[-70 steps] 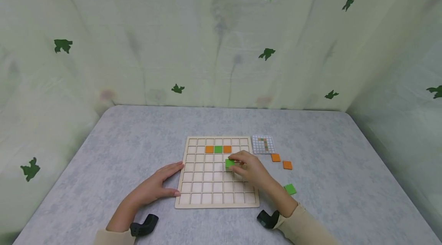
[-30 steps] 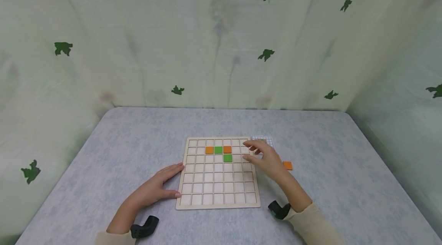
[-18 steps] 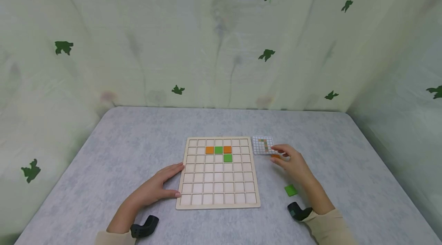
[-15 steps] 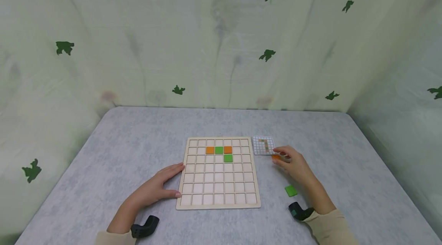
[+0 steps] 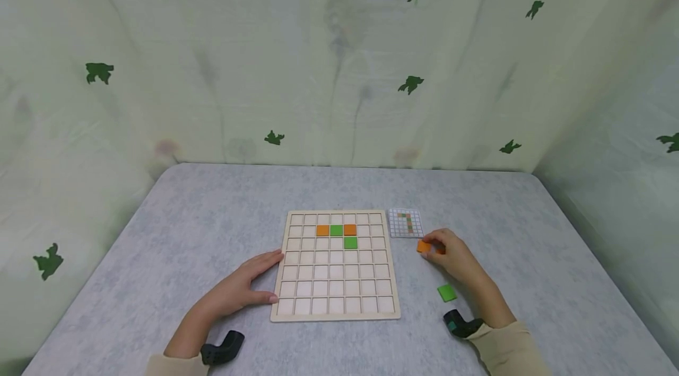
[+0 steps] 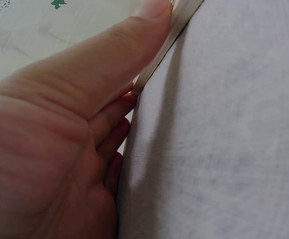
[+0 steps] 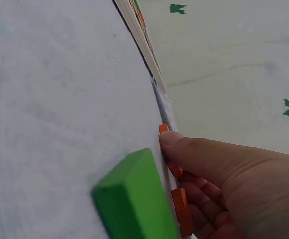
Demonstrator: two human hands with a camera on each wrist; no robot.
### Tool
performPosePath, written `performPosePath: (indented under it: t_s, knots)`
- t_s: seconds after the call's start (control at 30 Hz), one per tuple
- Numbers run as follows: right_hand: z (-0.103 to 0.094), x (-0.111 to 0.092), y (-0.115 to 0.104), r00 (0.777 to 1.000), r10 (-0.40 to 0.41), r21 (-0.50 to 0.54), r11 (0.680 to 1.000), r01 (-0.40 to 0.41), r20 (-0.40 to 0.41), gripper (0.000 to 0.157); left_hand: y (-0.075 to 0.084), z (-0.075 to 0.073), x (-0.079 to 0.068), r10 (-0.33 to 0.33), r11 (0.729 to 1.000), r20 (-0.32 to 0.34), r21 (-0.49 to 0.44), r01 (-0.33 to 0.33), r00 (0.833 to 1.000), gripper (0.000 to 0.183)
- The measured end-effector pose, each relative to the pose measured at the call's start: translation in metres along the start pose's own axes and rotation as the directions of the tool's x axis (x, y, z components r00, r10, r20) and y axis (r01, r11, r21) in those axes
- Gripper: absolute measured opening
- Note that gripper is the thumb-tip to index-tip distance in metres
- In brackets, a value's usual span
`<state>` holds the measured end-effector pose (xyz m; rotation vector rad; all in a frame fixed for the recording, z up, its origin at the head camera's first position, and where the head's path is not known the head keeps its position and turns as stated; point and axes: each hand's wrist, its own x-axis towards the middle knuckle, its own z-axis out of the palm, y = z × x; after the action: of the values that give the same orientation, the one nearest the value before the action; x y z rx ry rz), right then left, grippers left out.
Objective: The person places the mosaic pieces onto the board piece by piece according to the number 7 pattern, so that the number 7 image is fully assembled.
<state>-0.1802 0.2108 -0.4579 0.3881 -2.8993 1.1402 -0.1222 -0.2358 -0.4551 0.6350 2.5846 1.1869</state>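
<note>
A wooden grid board [image 5: 320, 289] lies on the table. In its cells sit two orange tiles [image 5: 323, 230] and two green tiles [image 5: 350, 243], one green below the right orange. My left hand [image 5: 239, 286] rests at the board's left edge, thumb and fingertips against the rim. To the right of the board, my right hand [image 5: 451, 255] pinches an orange square tile [image 5: 422, 246] between thumb and fingers. Behind those fingers another orange tile [image 7: 183, 211] lies on the table, partly hidden in the head view. A loose green tile [image 5: 447, 293] lies nearer the wrist.
A small card [image 5: 405, 223] printed with a grid and coloured squares lies beside the board's upper right corner. Black wrist devices [image 5: 223, 348] are worn on both wrists. A patterned curtain [image 5: 297, 58] hangs behind the grey table [image 5: 233, 193].
A green tile that the right hand held now sits in a board cell. The right hand has moved right to an orange tile by the card and pinches it. The left hand stays put.
</note>
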Motion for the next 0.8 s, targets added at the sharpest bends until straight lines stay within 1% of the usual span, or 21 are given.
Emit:
performPosePath:
  t_s: [0.1, 0.23, 0.33, 0.5, 0.67, 0.8]
  knots:
    - [0.001, 0.0, -0.001, 1.0, 0.01, -0.009, 1.0, -0.01, -0.002, 0.024, -0.001, 0.0, 0.0, -0.002, 1.0, 0.002, 0.008, 0.002, 1.0, 0.085]
    - [0.0, 0.0, -0.009, 1.0, 0.023, 0.018, 1.0, -0.023, 0.001, 0.029, -0.001, 0.0, 0.0, -0.002, 1.0, 0.0, 0.012, 0.002, 1.0, 0.085]
    - [-0.003, 0.0, -0.022, 1.0, -0.021, 0.036, 0.999, 0.021, 0.003, 0.03, -0.001, 0.0, 0.0, -0.001, 1.0, -0.005, 0.016, 0.001, 1.0, 0.085]
    - [-0.001, 0.0, -0.049, 0.99, -0.14, 0.062, 0.988, 0.139, 0.006, 0.029, -0.001, 0.0, 0.0, 0.001, 1.0, -0.004, 0.016, -0.001, 1.0, 0.085]
    - [0.012, 0.003, -0.073, 0.977, -0.212, 0.118, 0.971, 0.206, 0.036, 0.028, 0.0, 0.0, 0.0, -0.001, 1.0, -0.007, 0.02, 0.002, 1.0, 0.085]
    - [0.03, 0.007, -0.084, 0.965, -0.256, 0.156, 0.957, 0.245, 0.059, 0.027, 0.001, 0.0, 0.0, -0.001, 1.0, -0.007, 0.015, 0.001, 1.0, 0.085]
